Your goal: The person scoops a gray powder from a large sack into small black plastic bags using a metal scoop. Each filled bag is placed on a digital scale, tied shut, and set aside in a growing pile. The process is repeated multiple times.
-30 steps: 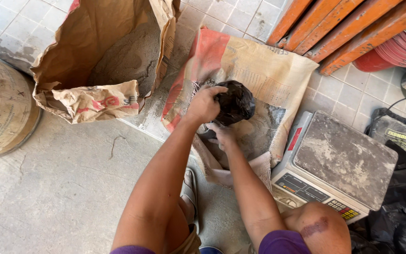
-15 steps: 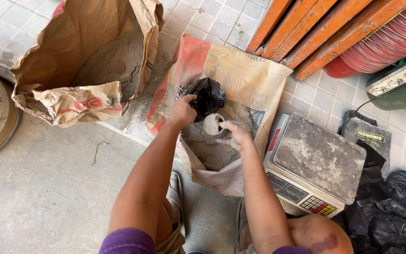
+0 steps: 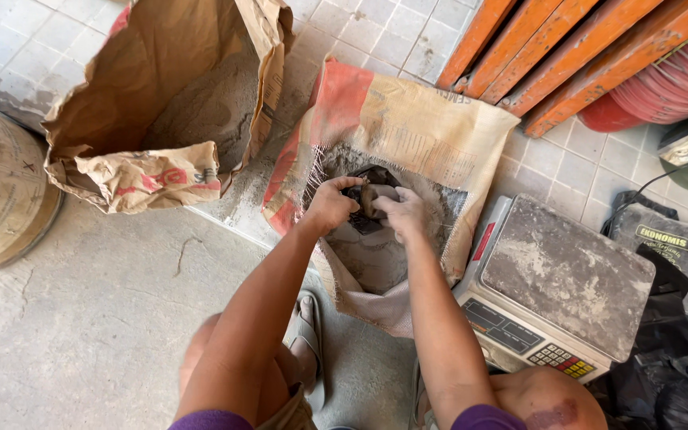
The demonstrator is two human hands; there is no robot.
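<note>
Head view: left hand (image 3: 330, 205) and right hand (image 3: 402, 212) both curling closed, gripping small black plastic bag (image 3: 369, 185) inside open woven sack of grey powder (image 3: 408, 143), brown paper sack (image 3: 161, 103) lying left, dusty grey platform scale (image 3: 563, 279) sitting right, orange boards (image 3: 567, 56) leaning behind.

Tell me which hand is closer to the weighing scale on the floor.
Right. The right hand is in the open sack, on the side toward the weighing scale; the left hand is beside it, farther from the scale.
</note>
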